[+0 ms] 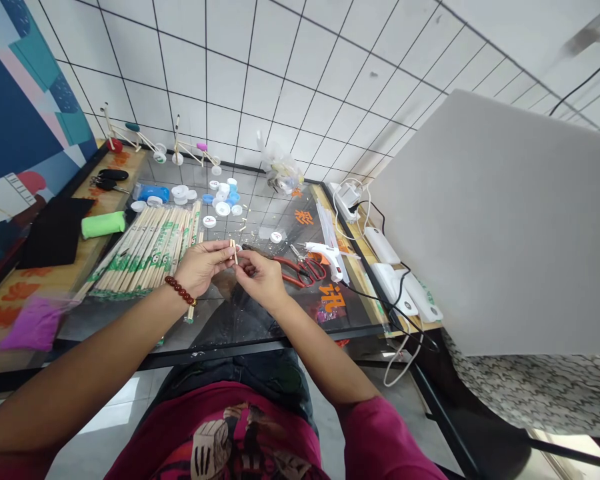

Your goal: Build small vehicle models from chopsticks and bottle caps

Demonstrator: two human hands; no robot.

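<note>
Short pieces of wooden chopstick (233,251) stand between my two hands, above the table's near half. My left hand (204,265), with a beaded bracelet on its wrist, pinches them between thumb and fingers. From the other side, my right hand (261,275) has its thumb and forefinger closed on their lower end. Left of my hands lies a row of chopsticks in green-printed wrappers (147,250). Just right of my right hand are red-handled pliers (291,270), scissors (314,269) and a white glue gun (330,257).
White and blue bottle caps (223,208) lie behind my hands among wood crumbs. Two small stick-built bicycles (195,152) stand at the back left. Green clay (103,225) and a purple packet (33,325) lie left. A power strip (347,197) and cables line the right edge.
</note>
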